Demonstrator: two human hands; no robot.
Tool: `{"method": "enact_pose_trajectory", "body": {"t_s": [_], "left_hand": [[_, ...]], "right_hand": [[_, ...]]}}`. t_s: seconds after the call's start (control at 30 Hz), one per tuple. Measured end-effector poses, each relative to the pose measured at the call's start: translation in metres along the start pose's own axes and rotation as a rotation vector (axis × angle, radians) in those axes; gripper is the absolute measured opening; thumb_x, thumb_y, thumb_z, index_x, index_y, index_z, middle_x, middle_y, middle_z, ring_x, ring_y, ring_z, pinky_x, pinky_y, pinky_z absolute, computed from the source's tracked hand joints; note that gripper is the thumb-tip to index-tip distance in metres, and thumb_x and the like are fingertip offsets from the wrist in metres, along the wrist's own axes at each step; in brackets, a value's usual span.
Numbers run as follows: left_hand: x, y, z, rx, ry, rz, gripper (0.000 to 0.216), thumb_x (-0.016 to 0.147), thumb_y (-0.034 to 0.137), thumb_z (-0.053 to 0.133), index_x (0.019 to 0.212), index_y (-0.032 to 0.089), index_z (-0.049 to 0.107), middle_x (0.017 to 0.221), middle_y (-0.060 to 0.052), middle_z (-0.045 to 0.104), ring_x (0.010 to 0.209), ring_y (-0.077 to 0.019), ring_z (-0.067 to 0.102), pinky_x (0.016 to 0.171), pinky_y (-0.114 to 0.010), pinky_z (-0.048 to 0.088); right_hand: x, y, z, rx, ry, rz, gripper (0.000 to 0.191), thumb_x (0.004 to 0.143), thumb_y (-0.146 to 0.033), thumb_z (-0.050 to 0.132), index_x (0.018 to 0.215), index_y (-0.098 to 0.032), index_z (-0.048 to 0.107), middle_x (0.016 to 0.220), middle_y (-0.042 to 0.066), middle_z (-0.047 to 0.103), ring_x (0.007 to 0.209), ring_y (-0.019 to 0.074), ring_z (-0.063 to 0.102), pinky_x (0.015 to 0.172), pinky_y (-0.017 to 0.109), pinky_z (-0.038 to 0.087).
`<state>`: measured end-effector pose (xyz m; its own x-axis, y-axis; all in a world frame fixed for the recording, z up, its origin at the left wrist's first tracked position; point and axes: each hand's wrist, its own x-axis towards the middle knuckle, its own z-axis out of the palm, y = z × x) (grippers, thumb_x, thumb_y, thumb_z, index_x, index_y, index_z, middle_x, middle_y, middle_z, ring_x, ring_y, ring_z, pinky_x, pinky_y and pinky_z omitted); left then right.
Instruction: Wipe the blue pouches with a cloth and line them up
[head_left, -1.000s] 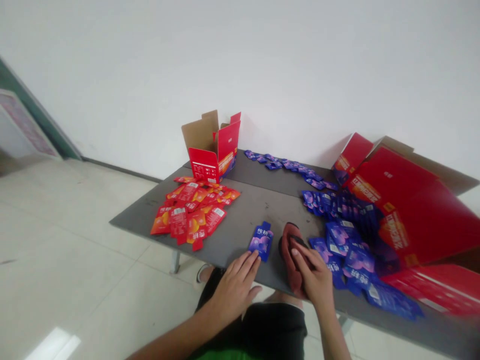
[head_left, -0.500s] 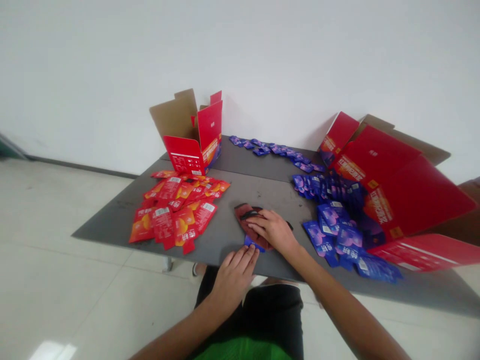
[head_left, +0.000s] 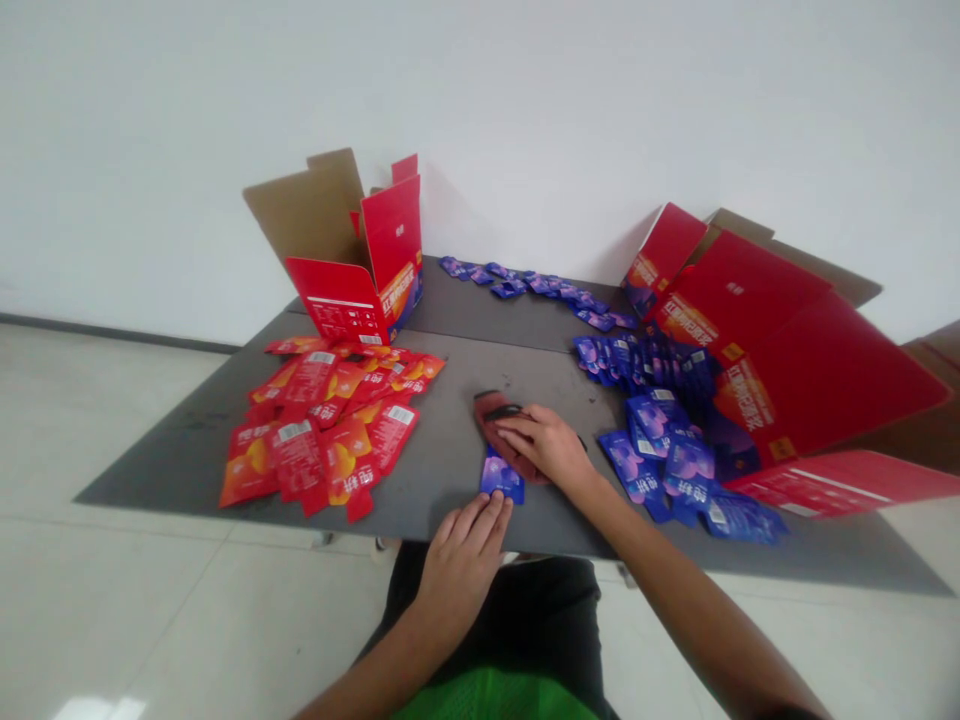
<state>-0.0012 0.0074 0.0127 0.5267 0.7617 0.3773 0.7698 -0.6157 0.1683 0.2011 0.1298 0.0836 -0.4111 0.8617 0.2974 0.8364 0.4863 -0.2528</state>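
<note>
My left hand (head_left: 463, 547) lies flat at the near edge of the grey table (head_left: 450, 455), fingers stretched out and touching the bottom of a blue sachet (head_left: 501, 477). My right hand (head_left: 546, 443) rests with fingers spread on a dark red object with a black strap (head_left: 496, 415), which lies partly over the top of that sachet. What the red object is I cannot make out.
A heap of red sachets (head_left: 326, 420) lies at the left before an open red carton (head_left: 352, 260). Several blue sachets (head_left: 660, 430) are spread at the right, beside a large tipped red carton (head_left: 780, 350). A white wall stands behind.
My right hand slid the dark red object leftward from beside the blue sachet to partly over it. The left hand stayed at the sachet's lower end. The camera view shifted.
</note>
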Motion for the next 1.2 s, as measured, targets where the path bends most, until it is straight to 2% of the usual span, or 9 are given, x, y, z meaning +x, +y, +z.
{"method": "enact_pose_trajectory", "body": {"t_s": [0.17, 0.3, 0.43, 0.57, 0.7, 0.83, 0.97, 1.07, 1.2], "left_hand": [[0.000, 0.000, -0.002, 0.004, -0.014, -0.001, 0.048, 0.102, 0.019, 0.055, 0.149, 0.019, 0.053, 0.147, -0.009, 0.062, 0.130, -0.0280, 0.059, 0.103, -0.044, 0.049], [0.001, 0.002, -0.006, 0.009, -0.021, 0.001, 0.026, 0.098, 0.022, 0.064, 0.123, 0.018, 0.070, 0.126, -0.009, 0.073, 0.121, -0.0303, 0.062, 0.101, -0.046, 0.049], [0.003, 0.001, -0.007, 0.028, 0.000, -0.003, 0.045, 0.099, 0.025, 0.066, 0.142, 0.017, 0.059, 0.138, -0.008, 0.068, 0.125, -0.0268, 0.060, 0.100, -0.043, 0.049], [0.003, 0.001, -0.006, 0.025, 0.011, -0.008, 0.053, 0.099, 0.027, 0.067, 0.149, 0.017, 0.053, 0.145, -0.007, 0.064, 0.128, -0.0243, 0.058, 0.102, -0.040, 0.048], [0.002, 0.002, -0.006, 0.026, 0.014, -0.013, 0.050, 0.095, 0.026, 0.072, 0.142, 0.018, 0.059, 0.137, -0.008, 0.068, 0.123, -0.0259, 0.061, 0.101, -0.042, 0.049], [0.002, 0.003, -0.007, 0.006, 0.020, -0.022, 0.030, 0.090, 0.027, 0.078, 0.118, 0.019, 0.072, 0.119, -0.005, 0.074, 0.116, -0.0272, 0.063, 0.098, -0.044, 0.049], [0.003, 0.002, -0.008, 0.036, 0.010, -0.016, 0.058, 0.092, 0.027, 0.076, 0.146, 0.018, 0.056, 0.139, -0.007, 0.067, 0.124, -0.0250, 0.060, 0.099, -0.041, 0.050], [0.003, 0.002, -0.007, 0.039, 0.008, -0.029, 0.060, 0.093, 0.027, 0.075, 0.148, 0.019, 0.054, 0.142, -0.007, 0.066, 0.125, -0.0238, 0.060, 0.099, -0.040, 0.051], [0.003, 0.003, -0.006, 0.018, 0.024, -0.041, 0.054, 0.090, 0.026, 0.079, 0.141, 0.020, 0.061, 0.136, -0.006, 0.069, 0.121, -0.0250, 0.062, 0.098, -0.041, 0.051]], "right_hand": [[-0.002, -0.013, -0.023, -0.045, 0.084, 0.029, 0.031, 0.105, -0.039, 0.054, 0.127, -0.032, 0.074, 0.112, 0.008, 0.069, 0.103, 0.0219, 0.063, 0.093, 0.034, 0.051], [-0.029, -0.043, -0.016, 0.046, -0.078, -0.105, 0.026, 0.104, -0.039, 0.057, 0.121, -0.036, 0.076, 0.112, 0.004, 0.070, 0.101, 0.0186, 0.065, 0.088, 0.029, 0.052], [-0.003, -0.018, 0.002, 0.036, -0.094, -0.034, 0.026, 0.103, -0.039, 0.060, 0.123, -0.035, 0.076, 0.111, 0.004, 0.070, 0.102, 0.0182, 0.066, 0.089, 0.028, 0.052], [0.032, 0.004, -0.010, -0.111, -0.011, 0.070, 0.028, 0.103, -0.040, 0.058, 0.123, -0.032, 0.076, 0.106, 0.007, 0.069, 0.099, 0.0215, 0.066, 0.087, 0.031, 0.052], [0.002, -0.027, -0.026, -0.040, 0.064, 0.006, 0.032, 0.106, -0.043, 0.052, 0.127, -0.034, 0.074, 0.109, 0.006, 0.069, 0.101, 0.0204, 0.064, 0.088, 0.031, 0.051], [-0.024, -0.043, -0.011, 0.050, -0.133, -0.103, 0.026, 0.105, -0.041, 0.055, 0.120, -0.038, 0.076, 0.112, 0.003, 0.070, 0.102, 0.0181, 0.066, 0.086, 0.028, 0.052], [0.014, -0.012, 0.002, -0.013, -0.123, 0.031, 0.028, 0.104, -0.041, 0.058, 0.126, -0.036, 0.074, 0.110, 0.005, 0.069, 0.104, 0.0191, 0.066, 0.089, 0.029, 0.051], [0.038, -0.002, -0.013, -0.118, -0.051, 0.109, 0.029, 0.104, -0.040, 0.056, 0.125, -0.033, 0.075, 0.107, 0.007, 0.068, 0.102, 0.0214, 0.065, 0.088, 0.031, 0.050], [0.006, -0.031, -0.030, -0.044, 0.014, 0.051, 0.030, 0.105, -0.042, 0.053, 0.126, -0.035, 0.074, 0.109, 0.006, 0.068, 0.100, 0.0200, 0.065, 0.085, 0.030, 0.050]]}}
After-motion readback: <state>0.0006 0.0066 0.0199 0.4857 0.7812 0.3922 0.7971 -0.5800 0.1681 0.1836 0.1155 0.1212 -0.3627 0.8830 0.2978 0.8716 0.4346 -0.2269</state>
